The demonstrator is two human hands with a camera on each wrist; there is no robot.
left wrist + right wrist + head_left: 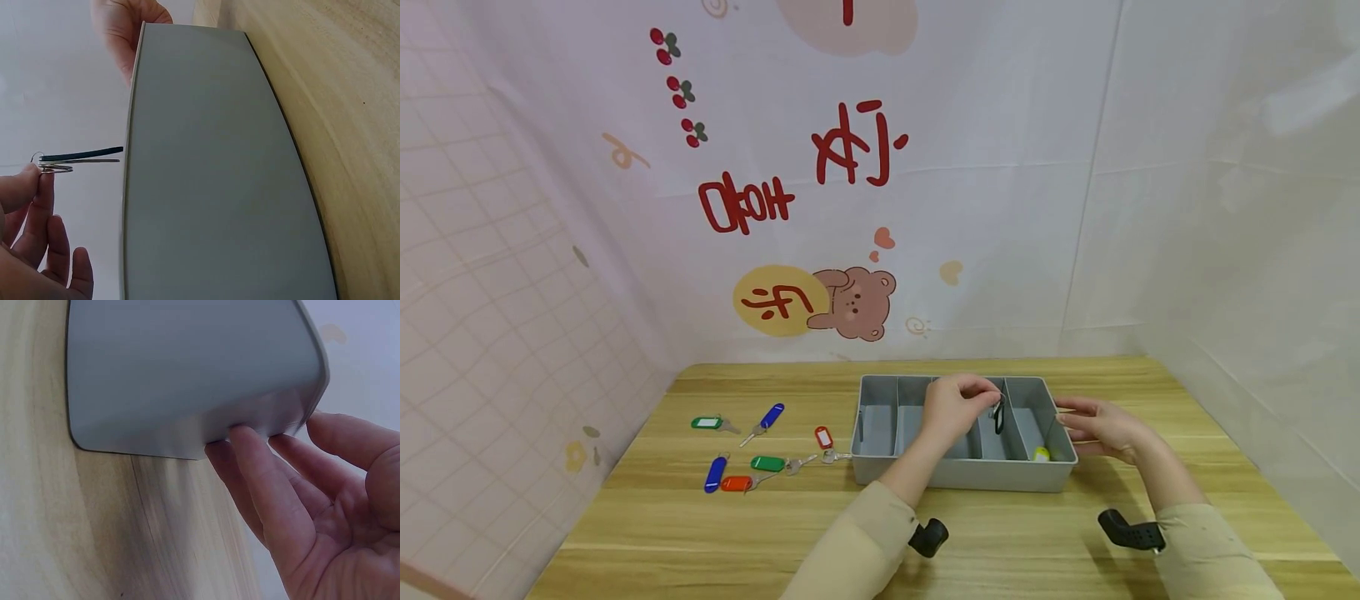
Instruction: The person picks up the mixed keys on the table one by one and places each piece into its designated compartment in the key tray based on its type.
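My left hand point(951, 408) is over a grey divided tray point(966, 475), pinching the ring of a key with a dark tag point(999, 417) between thumb and fingertips. In the left wrist view, the key and its dark tag point(81, 154) point toward the tray rim, side by side. At the tray's right end, my right hand point(1101, 429) touches the outer wall with its fingertips; the right wrist view shows the fingers point(269, 481) fairly straight against that wall. A yellow tag point(1041, 454) lies in the rightmost compartment. The left forearm and hand hide part of the middle compartments.
Left of the tray, several tagged keys lie on the wooden table point(647, 533): blue tags point(772, 415), green tags point(767, 463), an orange tag point(736, 483) and a red tag point(823, 437). A printed curtain point(1000, 208) hangs behind the table.
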